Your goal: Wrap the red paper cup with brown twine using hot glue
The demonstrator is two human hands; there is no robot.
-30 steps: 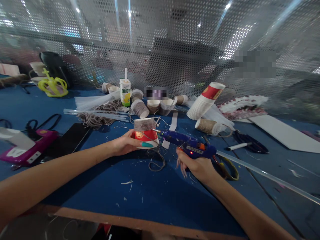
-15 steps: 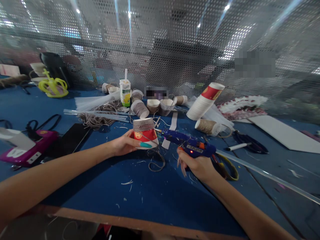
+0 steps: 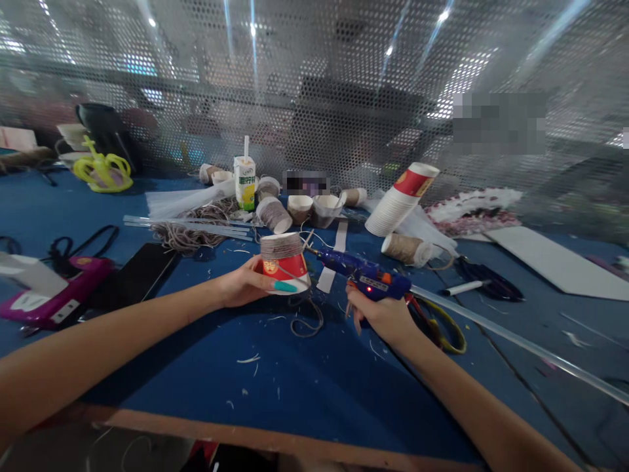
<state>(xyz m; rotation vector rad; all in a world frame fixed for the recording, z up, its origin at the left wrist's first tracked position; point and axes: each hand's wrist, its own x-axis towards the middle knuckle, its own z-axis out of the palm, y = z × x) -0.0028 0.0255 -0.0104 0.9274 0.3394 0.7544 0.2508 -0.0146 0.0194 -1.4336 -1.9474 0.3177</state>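
Note:
My left hand (image 3: 248,283) is closed around a red and white paper cup (image 3: 287,270), held upside down above the table. Grey-brown cord (image 3: 281,246) is wound round the cup's upper part, and its loose tail (image 3: 308,321) hangs in a loop below. In my right hand (image 3: 381,316) is a blue hot glue gun (image 3: 366,272) with its red light on. The nozzle points left at the wound cord, very near the cup's side; whether it touches, I cannot tell. A long clear glue stick (image 3: 491,323) sticks out of the gun's back.
Behind the cup stand cord-wrapped cups (image 3: 274,215), a drink carton (image 3: 245,183) and a stack of paper cups (image 3: 400,200). Left lie a cord bundle (image 3: 189,233), a black phone (image 3: 135,275) and a purple device (image 3: 73,288). Yellow-handled scissors (image 3: 449,337) lie beside my right wrist.
The glue gun has tipped slightly, its back end shifting a little left and down. My left hand and the cup have hardly moved.

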